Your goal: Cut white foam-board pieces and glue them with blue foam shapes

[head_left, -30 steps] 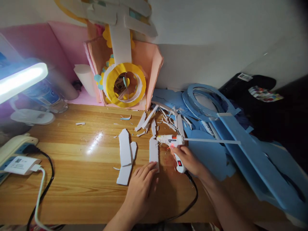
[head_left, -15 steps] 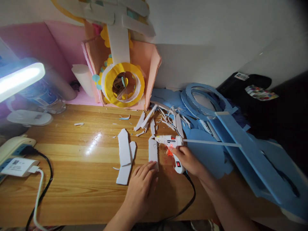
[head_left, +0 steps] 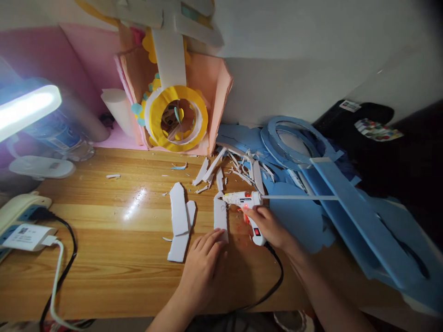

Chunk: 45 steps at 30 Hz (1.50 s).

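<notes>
My right hand point(head_left: 268, 223) is closed round the handle of a white hot glue gun point(head_left: 242, 199), whose red light is lit. Its nozzle touches or hovers just over the far end of a white foam strip point(head_left: 220, 213); which of the two I cannot tell. A long glue stick point(head_left: 301, 197) sticks out of the gun's back. With its fingertips, my left hand point(head_left: 204, 258) presses the strip's near end against the table; the thumb is mostly hidden. Left of the strip, one white foam piece point(head_left: 178, 210) lies across another foam piece point(head_left: 178, 249).
White foam scraps point(head_left: 238, 166) litter the wooden table point(head_left: 114, 253). Blue foam sheets and rings point(head_left: 297, 138) pile up at right. Behind stands a peach foam box point(head_left: 218, 101) with a yellow ring point(head_left: 155, 117). A lamp point(head_left: 27, 113) and power strip point(head_left: 20, 214) are left; the black cord point(head_left: 277, 286) trails below.
The orange trigger shows less under my right fingers, and the glue stick's tail looks slightly shorter behind the gun. My left hand stays on the strip. The view has shifted a little.
</notes>
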Each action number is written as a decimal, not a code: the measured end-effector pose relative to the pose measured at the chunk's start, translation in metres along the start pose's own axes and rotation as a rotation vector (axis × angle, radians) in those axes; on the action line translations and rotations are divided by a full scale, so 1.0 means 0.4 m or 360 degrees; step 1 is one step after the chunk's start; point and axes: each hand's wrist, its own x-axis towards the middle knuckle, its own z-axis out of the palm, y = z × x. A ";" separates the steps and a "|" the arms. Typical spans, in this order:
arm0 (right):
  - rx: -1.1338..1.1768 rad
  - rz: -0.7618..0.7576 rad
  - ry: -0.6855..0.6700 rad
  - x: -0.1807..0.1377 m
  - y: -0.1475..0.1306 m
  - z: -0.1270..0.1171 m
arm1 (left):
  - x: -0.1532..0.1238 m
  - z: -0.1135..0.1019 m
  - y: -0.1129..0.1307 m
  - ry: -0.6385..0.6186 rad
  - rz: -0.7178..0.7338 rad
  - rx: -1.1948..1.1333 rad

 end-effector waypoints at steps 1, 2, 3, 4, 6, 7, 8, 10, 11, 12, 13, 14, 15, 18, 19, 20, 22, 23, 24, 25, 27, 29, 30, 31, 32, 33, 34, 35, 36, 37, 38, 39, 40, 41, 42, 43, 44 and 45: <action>0.0003 0.0002 0.0003 -0.002 0.001 -0.003 | 0.000 -0.001 0.001 -0.0004 -0.0003 0.0000; 0.0009 0.0009 0.0009 -0.004 0.003 -0.005 | 0.001 -0.001 0.001 -0.0007 -0.0005 -0.0002; 0.0021 0.0028 0.0013 -0.007 0.004 -0.009 | 0.000 -0.001 0.001 -0.0009 -0.0005 -0.0005; 0.0042 0.0055 0.0019 -0.010 0.005 -0.012 | 0.000 -0.001 0.000 -0.0008 -0.0006 -0.0009; 0.0091 0.0116 0.0025 -0.016 0.007 -0.018 | -0.001 -0.001 -0.001 -0.0011 -0.0005 -0.0020; 0.0116 0.0140 0.0024 -0.019 0.007 -0.020 | -0.001 0.000 -0.002 -0.0012 -0.0007 -0.0026; 0.0138 0.0151 0.0024 -0.021 0.008 -0.022 | -0.002 0.001 -0.002 -0.0015 -0.0006 -0.0033; 0.0153 0.0143 0.0032 -0.025 0.010 -0.025 | -0.002 0.002 -0.003 -0.0022 0.0001 -0.0047; 0.0149 0.0139 0.0038 -0.026 0.012 -0.026 | -0.002 0.002 -0.003 -0.0025 0.0008 -0.0055; 0.0139 0.0135 0.0045 -0.026 0.014 -0.026 | -0.002 0.003 -0.003 -0.0023 0.0016 -0.0062; 0.0124 0.0131 0.0051 -0.027 0.017 -0.026 | -0.003 0.003 -0.003 -0.0020 0.0024 -0.0069; 0.0109 0.0128 0.0054 -0.028 0.019 -0.025 | -0.003 0.003 -0.003 -0.0017 0.0036 -0.0075; 0.0097 0.0126 0.0054 -0.028 0.021 -0.024 | -0.004 0.002 -0.003 -0.0018 0.0050 -0.0081; 0.0081 0.0098 0.0056 -0.032 0.019 -0.020 | -0.005 0.002 -0.003 -0.0035 0.0092 -0.0091; 0.0079 0.0089 0.0048 -0.033 0.016 -0.018 | -0.005 0.002 -0.003 -0.0039 0.0107 -0.0095; 0.0074 0.0082 0.0034 -0.035 0.013 -0.016 | -0.005 0.002 -0.002 -0.0041 0.0119 -0.0098; 0.0053 0.0071 0.0014 -0.037 0.004 -0.009 | -0.004 0.003 -0.001 -0.0043 0.0134 -0.0102; 0.0039 0.0068 0.0011 -0.038 0.001 -0.006 | -0.004 0.002 0.000 -0.0046 0.0142 -0.0102; 0.0024 0.0059 0.0012 -0.038 -0.002 -0.002 | -0.003 0.002 0.001 -0.0049 0.0147 -0.0102; 0.0011 0.0042 0.0015 -0.038 -0.004 0.002 | -0.003 0.001 0.002 -0.0050 0.0154 -0.0104; -0.0001 0.0010 0.0009 -0.038 -0.006 0.009 | -0.003 -0.001 0.003 -0.0057 0.0171 -0.0110; -0.0025 -0.0016 0.0003 -0.039 -0.009 0.014 | -0.003 -0.003 0.003 -0.0070 0.0184 -0.0119; -0.0046 -0.0028 0.0001 -0.040 -0.011 0.015 | -0.003 -0.004 0.003 -0.0073 0.0189 -0.0122; -0.0069 -0.0038 0.0000 -0.041 -0.014 0.015 | -0.004 -0.004 0.003 -0.0073 0.0191 -0.0126; -0.0086 -0.0050 -0.0004 -0.042 -0.017 0.014 | -0.004 -0.004 0.002 -0.0070 0.0191 -0.0129; -0.0093 -0.0065 -0.0008 -0.044 -0.019 0.013 | -0.005 -0.003 0.002 -0.0065 0.0188 -0.0131; -0.0091 -0.0081 -0.0010 -0.045 -0.022 0.012 | -0.006 -0.002 0.001 -0.0062 0.0181 -0.0133; -0.0085 -0.0094 -0.0006 -0.047 -0.023 0.011 | -0.007 -0.001 0.001 -0.0062 0.0175 -0.0134; -0.0082 -0.0105 -0.0005 -0.048 -0.023 0.010 | -0.008 0.001 0.000 -0.0060 0.0167 -0.0134; -0.0086 -0.0111 -0.0007 -0.049 -0.022 0.010 | -0.008 0.002 0.000 -0.0056 0.0161 -0.0133; -0.0093 -0.0114 -0.0010 -0.049 -0.020 0.011 | -0.009 0.004 0.000 -0.0056 0.0156 -0.0132; -0.0099 -0.0114 -0.0016 -0.049 -0.018 0.012 | -0.010 0.005 -0.001 -0.0058 0.0151 -0.0129; -0.0101 -0.0108 -0.0024 -0.049 -0.015 0.013 | -0.010 0.006 -0.001 -0.0061 0.0148 -0.0125; -0.0097 -0.0097 -0.0037 -0.049 -0.011 0.015 | -0.010 0.007 -0.002 -0.0063 0.0145 -0.0120; -0.0090 -0.0085 -0.0050 -0.049 -0.008 0.016 | -0.010 0.008 -0.002 -0.0069 0.0142 -0.0117; -0.0081 -0.0074 -0.0056 -0.048 -0.005 0.017 | -0.010 0.009 -0.003 -0.0075 0.0141 -0.0116; -0.0074 -0.0063 -0.0060 -0.048 -0.003 0.018 | -0.010 0.009 -0.003 -0.0082 0.0138 -0.0115; -0.0068 -0.0045 -0.0064 -0.047 -0.001 0.018 | -0.009 0.008 -0.003 -0.0087 0.0135 -0.0114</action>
